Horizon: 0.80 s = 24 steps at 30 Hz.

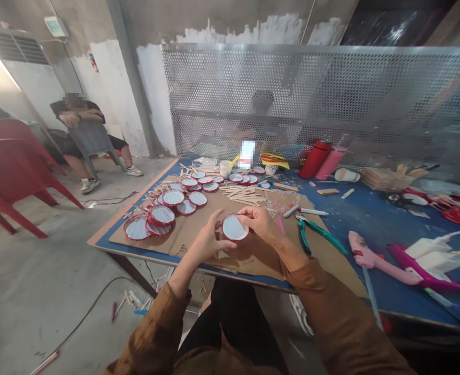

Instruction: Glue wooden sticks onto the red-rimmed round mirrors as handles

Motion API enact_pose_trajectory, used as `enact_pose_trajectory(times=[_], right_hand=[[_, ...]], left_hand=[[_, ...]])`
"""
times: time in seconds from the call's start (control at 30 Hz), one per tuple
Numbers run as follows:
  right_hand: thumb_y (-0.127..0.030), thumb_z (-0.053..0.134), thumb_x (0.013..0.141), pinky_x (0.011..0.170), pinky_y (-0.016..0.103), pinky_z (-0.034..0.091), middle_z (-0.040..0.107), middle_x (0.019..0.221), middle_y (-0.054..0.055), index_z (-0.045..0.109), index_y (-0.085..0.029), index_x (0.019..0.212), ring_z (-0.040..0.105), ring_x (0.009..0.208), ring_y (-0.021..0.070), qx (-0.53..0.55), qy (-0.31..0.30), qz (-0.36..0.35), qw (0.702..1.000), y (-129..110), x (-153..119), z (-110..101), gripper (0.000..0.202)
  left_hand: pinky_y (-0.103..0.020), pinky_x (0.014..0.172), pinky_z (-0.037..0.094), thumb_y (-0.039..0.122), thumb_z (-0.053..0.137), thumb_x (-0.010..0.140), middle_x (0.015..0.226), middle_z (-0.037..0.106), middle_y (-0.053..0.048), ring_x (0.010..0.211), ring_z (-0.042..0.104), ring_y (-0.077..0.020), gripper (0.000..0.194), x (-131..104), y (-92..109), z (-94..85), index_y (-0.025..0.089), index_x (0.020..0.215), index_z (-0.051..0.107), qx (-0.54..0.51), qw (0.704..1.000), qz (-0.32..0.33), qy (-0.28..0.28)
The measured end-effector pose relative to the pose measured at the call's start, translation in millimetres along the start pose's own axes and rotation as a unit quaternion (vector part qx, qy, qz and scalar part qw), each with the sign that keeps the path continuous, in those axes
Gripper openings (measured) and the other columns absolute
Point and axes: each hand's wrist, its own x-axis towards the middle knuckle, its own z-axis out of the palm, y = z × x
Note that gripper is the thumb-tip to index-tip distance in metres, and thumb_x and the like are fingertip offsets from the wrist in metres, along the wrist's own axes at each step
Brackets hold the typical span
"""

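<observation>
A round white disc with a red rim is held up over the cardboard sheet. Its upper right edge is pinched by my right hand, thumb and fingers closed on the rim. Around the disc's left side curves my left hand, fingers and thumb apart; its thumb lies close to the lower rim, and I cannot tell whether it touches. Similar red-rimmed discs, several on wooden sticks, lie in overlapping piles to the left. Flat wooden sticks are heaped behind my hands.
Right of the cardboard are green-handled pliers, a pink glue gun and a purple power strip with white plugs. At the back stand a lit phone, a paper cup and a red bottle. A person sits far left.
</observation>
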Motion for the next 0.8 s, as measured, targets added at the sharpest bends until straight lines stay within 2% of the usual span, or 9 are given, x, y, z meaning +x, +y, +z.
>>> enact_pose_trajectory(times=[0.07, 0.23, 0.33, 0.37, 0.43, 0.5, 0.57, 0.7, 0.8], right_hand=[[-0.040, 0.058, 0.080, 0.047, 0.020, 0.036, 0.063, 0.067, 0.000, 0.065, -0.015, 0.084, 0.050, 0.052, 0.0095, -0.014, -0.002, -0.018, 1.000, 2, -1, 5, 0.027], [-0.037, 0.056, 0.081, 0.050, 0.020, 0.039, 0.062, 0.065, -0.001, 0.062, -0.017, 0.079, 0.054, 0.056, 0.0109, -0.045, -0.015, -0.039, 0.998, -2, -5, 18, 0.021], [-0.040, 0.055, 0.084, 0.050, 0.020, 0.039, 0.060, 0.059, -0.002, 0.060, -0.017, 0.073, 0.052, 0.051, 0.0101, -0.060, -0.029, -0.040, 0.997, -3, -2, 11, 0.026], [-0.042, 0.053, 0.085, 0.050, 0.020, 0.039, 0.059, 0.057, -0.002, 0.059, -0.018, 0.070, 0.052, 0.050, 0.0103, -0.074, -0.011, -0.039, 0.996, -2, 0, 4, 0.029], [-0.041, 0.047, 0.088, 0.052, 0.022, 0.040, 0.058, 0.055, -0.001, 0.058, -0.019, 0.067, 0.052, 0.049, 0.0112, -0.115, 0.089, -0.020, 0.989, 3, 8, -17, 0.033], [-0.034, 0.048, 0.087, 0.059, 0.024, 0.041, 0.062, 0.061, 0.001, 0.062, -0.019, 0.072, 0.057, 0.059, 0.0144, -0.218, 0.240, 0.019, 0.946, 11, 16, -45, 0.026], [-0.028, 0.049, 0.086, 0.066, 0.026, 0.042, 0.068, 0.073, 0.005, 0.067, -0.019, 0.079, 0.062, 0.074, 0.0193, -0.330, 0.336, 0.097, 0.877, 19, 21, -74, 0.021], [-0.021, 0.044, 0.088, 0.074, 0.031, 0.042, 0.072, 0.096, 0.011, 0.072, -0.021, 0.094, 0.063, 0.094, 0.0259, -0.409, 0.358, 0.243, 0.803, 36, 19, -121, 0.029], [-0.020, 0.040, 0.090, 0.081, 0.035, 0.042, 0.069, 0.111, 0.014, 0.071, -0.022, 0.105, 0.061, 0.105, 0.0290, -0.435, 0.351, 0.302, 0.773, 48, 14, -137, 0.035]], left_hand=[[-0.017, 0.035, 0.043, 0.037, 0.075, 0.066, 0.110, 0.061, -0.011, 0.057, 0.065, -0.0125, 0.096, 1, 0, -0.8, 0.023, 0.144, 0.021, -0.017, 1.000, -0.014, 0.008], [-0.019, 0.031, 0.040, 0.046, 0.051, 0.085, 0.069, 0.060, 0.001, 0.041, 0.057, -0.0115, 0.043, 3, 2, 1.5, 0.015, 0.115, 0.047, 0.014, 0.996, -0.052, 0.065], [-0.017, 0.030, 0.035, 0.043, 0.045, 0.088, 0.050, 0.052, 0.006, 0.034, 0.052, -0.0118, 0.030, 3, 4, 3.0, 0.017, 0.101, 0.053, 0.056, 0.992, -0.080, 0.082], [-0.018, 0.030, 0.034, 0.042, 0.045, 0.088, 0.049, 0.052, 0.006, 0.034, 0.052, -0.0121, 0.028, 3, 5, 3.0, 0.017, 0.099, 0.053, 0.061, 0.991, -0.083, 0.083], [-0.018, 0.030, 0.033, 0.042, 0.045, 0.088, 0.050, 0.052, 0.006, 0.034, 0.051, -0.0121, 0.026, 3, 5, 2.4, 0.018, 0.097, 0.052, 0.064, 0.991, -0.084, 0.083], [-0.017, 0.029, 0.030, 0.042, 0.044, 0.088, 0.049, 0.051, 0.007, 0.032, 0.049, -0.0114, 0.026, 4, 4, 1.7, 0.019, 0.097, 0.052, 0.072, 0.991, -0.079, 0.081], [-0.017, 0.028, 0.027, 0.040, 0.043, 0.089, 0.046, 0.049, 0.008, 0.030, 0.046, -0.0106, 0.024, 4, 4, 1.6, 0.019, 0.095, 0.051, 0.083, 0.990, -0.078, 0.078], [-0.017, 0.028, 0.028, 0.038, 0.043, 0.089, 0.046, 0.049, 0.008, 0.031, 0.048, -0.0113, 0.019, 4, 6, 1.9, 0.020, 0.092, 0.048, 0.093, 0.989, -0.091, 0.070], [-0.017, 0.030, 0.031, 0.038, 0.046, 0.088, 0.054, 0.054, 0.007, 0.036, 0.054, -0.0117, 0.019, 4, 6, 0.6, 0.020, 0.093, 0.048, 0.088, 0.990, -0.093, 0.063]])
